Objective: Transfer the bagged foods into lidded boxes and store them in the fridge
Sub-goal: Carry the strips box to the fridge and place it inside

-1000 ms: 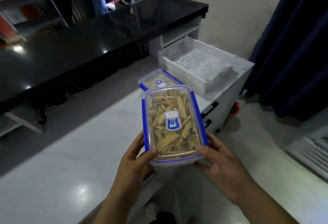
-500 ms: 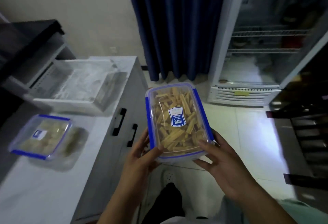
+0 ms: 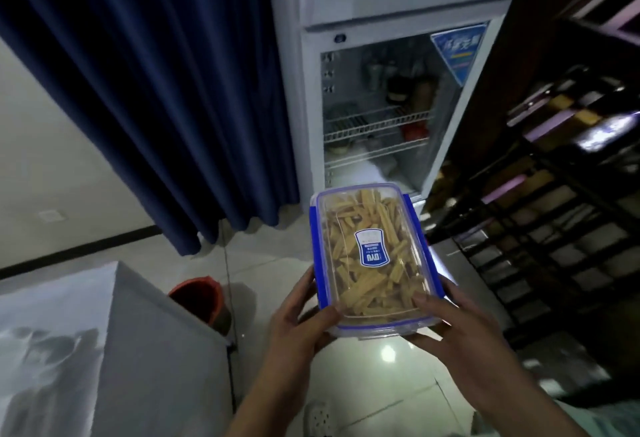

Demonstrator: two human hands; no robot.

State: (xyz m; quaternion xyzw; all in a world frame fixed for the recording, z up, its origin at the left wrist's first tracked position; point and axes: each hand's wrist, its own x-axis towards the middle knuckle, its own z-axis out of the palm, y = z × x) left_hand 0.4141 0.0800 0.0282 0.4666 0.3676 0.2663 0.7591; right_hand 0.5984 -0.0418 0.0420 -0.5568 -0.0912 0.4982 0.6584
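Two bare forearms, no sleeves; left hand [image 3: 298,325], right hand [image 3: 464,329], no rings; pale greenish garment [image 3: 602,417] at lower right.

The view is swinging right, away from the counter: the second box and white tray are dropping out of sight, while the glass-door fridge [image 3: 388,97] is coming up directly beyond the held box [image 3: 372,260], and an orange bucket [image 3: 199,296] is appearing.

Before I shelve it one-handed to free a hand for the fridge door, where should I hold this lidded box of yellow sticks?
Probably across the narrow near end of the lidded box, where the left hand and right hand hold it: flat rim, blue clips on the long sides stay untouched.
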